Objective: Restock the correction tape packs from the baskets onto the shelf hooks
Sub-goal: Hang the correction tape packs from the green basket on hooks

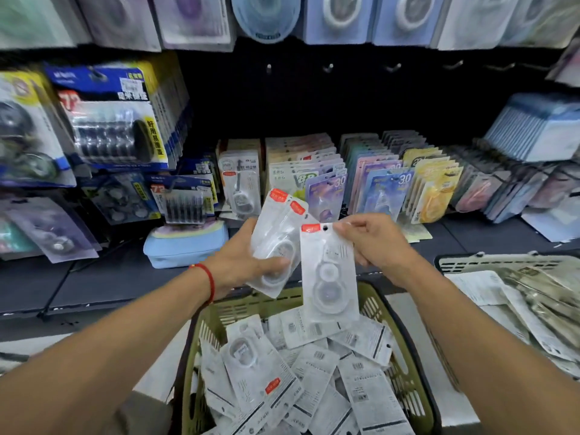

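- Fingers [276, 263] of the left hand [241, 262] curled round a small stack of packs [277, 233], thumb across the front, the rest hidden behind.
- Right hand [375, 246] pinched the top right corner of a single pack [328, 271] beside its hang hole; thumb and forefinger closed on the card, other fingers curled behind it.
- Stack's long axis tilted, red-tagged tops pointing up and slightly right, lower ends toward the left palm; how many packs it held was hard to tell, at least two red tags showed.
- Single pack hung roughly upright, long axis vertical, red tag at the top, clear blister facing the camera, lower end just above the green basket [408, 365].
- Both held packs were above the basket's far rim, in front of the shelf [103, 287].
- Green basket was full of loose packs [317, 365] lying at all angles, mostly backs up; its near end was cut off by the frame.
- Second basket [464, 262] at right, partly cut off, held more packs; print too blurred to read.
- Bare hooks [328, 68] stood in a row on the dark back panel; top-row stock was blurred.
- Red cord bracelet [209, 277] sat on the left wrist.
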Demonstrator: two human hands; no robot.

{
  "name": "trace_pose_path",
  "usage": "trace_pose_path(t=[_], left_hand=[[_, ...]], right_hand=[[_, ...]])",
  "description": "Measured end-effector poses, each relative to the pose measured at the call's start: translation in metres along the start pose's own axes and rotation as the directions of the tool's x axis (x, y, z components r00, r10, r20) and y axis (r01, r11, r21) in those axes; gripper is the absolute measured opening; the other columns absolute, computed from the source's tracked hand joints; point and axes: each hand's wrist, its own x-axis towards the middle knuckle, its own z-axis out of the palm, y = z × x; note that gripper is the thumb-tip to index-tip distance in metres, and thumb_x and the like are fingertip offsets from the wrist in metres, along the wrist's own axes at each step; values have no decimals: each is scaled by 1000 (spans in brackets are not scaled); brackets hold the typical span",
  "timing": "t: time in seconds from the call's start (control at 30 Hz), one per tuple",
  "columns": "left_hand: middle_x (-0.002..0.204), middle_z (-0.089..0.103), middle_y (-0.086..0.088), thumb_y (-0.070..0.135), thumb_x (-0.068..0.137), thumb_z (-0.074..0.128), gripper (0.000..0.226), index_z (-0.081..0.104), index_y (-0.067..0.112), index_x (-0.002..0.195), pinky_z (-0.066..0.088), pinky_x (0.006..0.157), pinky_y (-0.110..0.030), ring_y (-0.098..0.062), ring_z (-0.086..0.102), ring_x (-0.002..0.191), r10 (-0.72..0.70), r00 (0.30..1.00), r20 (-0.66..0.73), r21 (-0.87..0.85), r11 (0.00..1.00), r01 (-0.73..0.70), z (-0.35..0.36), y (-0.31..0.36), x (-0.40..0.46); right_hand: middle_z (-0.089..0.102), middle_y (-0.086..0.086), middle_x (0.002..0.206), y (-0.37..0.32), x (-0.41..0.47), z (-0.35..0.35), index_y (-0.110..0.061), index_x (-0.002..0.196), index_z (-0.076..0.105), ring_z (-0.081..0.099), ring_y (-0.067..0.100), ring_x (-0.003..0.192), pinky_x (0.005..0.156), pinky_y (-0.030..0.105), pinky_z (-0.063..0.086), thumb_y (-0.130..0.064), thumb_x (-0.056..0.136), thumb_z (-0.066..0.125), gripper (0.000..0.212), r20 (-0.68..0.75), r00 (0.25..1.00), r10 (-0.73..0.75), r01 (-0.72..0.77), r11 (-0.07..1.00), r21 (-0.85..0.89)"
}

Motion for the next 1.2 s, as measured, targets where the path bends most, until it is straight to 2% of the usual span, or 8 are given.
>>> trace_pose_path(t=[0.23,0.33,0.4,0.53,0.7,0.9,1.1,1.2], left_hand=[[139,69,-2,10,78,85,86,42,29,150,53,107,-52,-27,65,130,119,993,-20,-374,920,-117,-14,28,3],[139,69,-5,8,84,79,77,44,30,149,60,96,-46,-24,69,123,160,981,-112,-433,880,-193,-30,40,2],[137,70,-8,9,88,77,70,46,30,148,64,80,-38,-21,74,112,187,962,-197,-465,846,-260,-42,50,2],[141,67,-9,11,85,77,77,42,26,152,51,106,-63,-33,66,128,185,924,-336,-513,786,-344,-57,63,5],[136,68,0,12,82,84,75,47,31,145,50,110,-58,-26,66,127,163,816,-554,-376,826,-420,-72,62,7],[130,70,5,18,80,91,73,50,35,139,54,105,-54,-21,68,122,185,785,-592,-261,877,-404,-81,53,6],[131,70,10,28,71,93,82,49,37,140,55,103,-52,-17,68,122,232,766,-600,-193,887,-420,-80,56,5],[131,70,7,18,76,94,80,50,34,141,54,105,-53,-18,68,122,246,757,-605,-176,886,-429,-77,57,8]], right_hand=[[63,-6,57,-63,37,42,-12,91,70,52,12,44,46,26,43,-44,100,68,33,-159,978,-132,143,988,62],[75,-11,91,-90,43,54,-25,107,69,70,9,76,66,33,56,-57,93,71,35,-133,974,-182,185,983,9],[72,-14,108,-100,42,57,-35,117,67,70,2,93,74,26,56,-69,82,73,49,-39,979,-200,198,979,-43],[76,-18,112,-102,44,74,-30,122,63,73,0,102,77,16,57,-52,84,81,48,221,952,-210,203,978,52],[74,-10,109,-122,72,68,-30,118,58,71,2,95,71,16,53,-29,97,74,26,-111,925,-363,370,928,49],[73,-2,122,-130,95,64,-21,131,59,71,16,111,94,39,58,-29,100,70,34,-197,924,-327,350,932,93],[76,-10,104,-128,98,74,-23,118,70,71,1,89,69,16,51,-27,95,71,22,-355,865,-354,412,906,99],[74,-14,111,-126,105,75,-28,124,67,71,1,99,70,16,51,-37,99,68,27,-273,903,-331,351,936,28]])
